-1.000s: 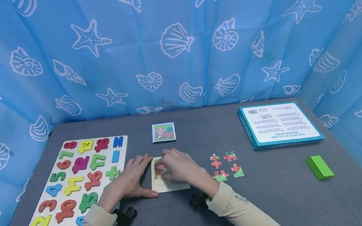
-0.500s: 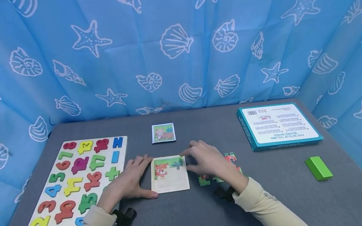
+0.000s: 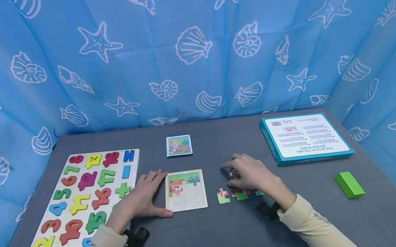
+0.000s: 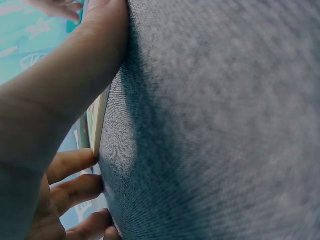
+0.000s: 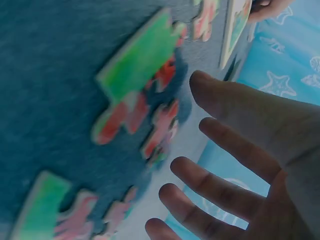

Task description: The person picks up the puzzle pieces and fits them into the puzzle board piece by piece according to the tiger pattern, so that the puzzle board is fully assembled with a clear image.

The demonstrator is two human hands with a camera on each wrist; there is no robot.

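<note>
My left hand (image 3: 147,196) rests on the table at the left edge of a square wooden jigsaw board (image 3: 190,202), its thumb and index fingertips at that edge. A tiger-face piece (image 3: 175,188) and a green bush piece (image 3: 192,178) lie in the board's upper part; its lower part is bare wood. My right hand (image 3: 248,171) hovers with spread fingers over several loose red and green jigsaw pieces (image 3: 241,194), partly hiding them. In the right wrist view, the loose pieces (image 5: 137,60) lie apart from the fingertips, and nothing is held.
A small picture card (image 3: 178,145) lies behind the board. On the left is a number puzzle board (image 3: 121,174) with coloured numerals. A teal-edged flat box (image 3: 306,135) and a green block (image 3: 349,184) stand on the right. A blue curtain (image 3: 175,71) hangs behind the table.
My right hand has left the jigsaw board and moved right to the loose pieces, uncovering the tiger face and bush. The left hand has stayed at the board's edge.
</note>
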